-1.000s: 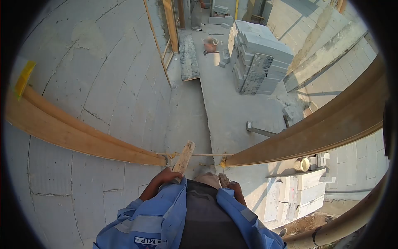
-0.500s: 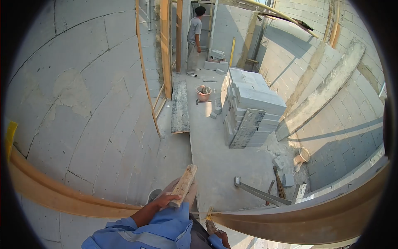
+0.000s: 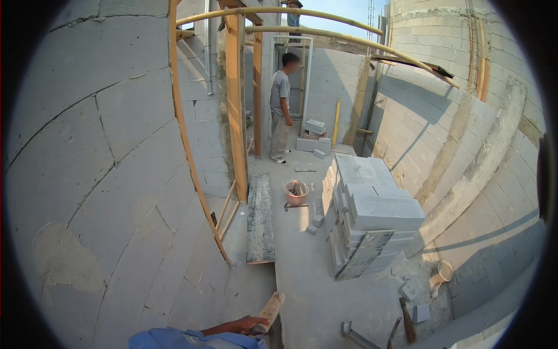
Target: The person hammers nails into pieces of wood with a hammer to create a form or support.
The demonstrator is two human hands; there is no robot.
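Note:
My left hand (image 3: 251, 324) is closed around one end of a short, worn piece of wood (image 3: 272, 308) at the bottom of the view. The wood tilts up and to the right, over the edge of a gap in the floor. A blue sleeve (image 3: 180, 338) shows behind that hand. My right hand is out of view. Beyond the wood, a long plaster-stained board (image 3: 259, 218) lies on the floor.
A stack of pale blocks (image 3: 378, 200) stands right of centre, a stained board (image 3: 365, 255) leaning on it. Beyond are a bucket (image 3: 296, 193) and a person (image 3: 280, 107) near a doorway. A broom (image 3: 408, 323) and a metal bar (image 3: 357, 336) lie lower right.
The view has tilted upward, so my left hand and the wood sit lower in it. My right hand and the thing it held have left the view. The person by the doorway has turned.

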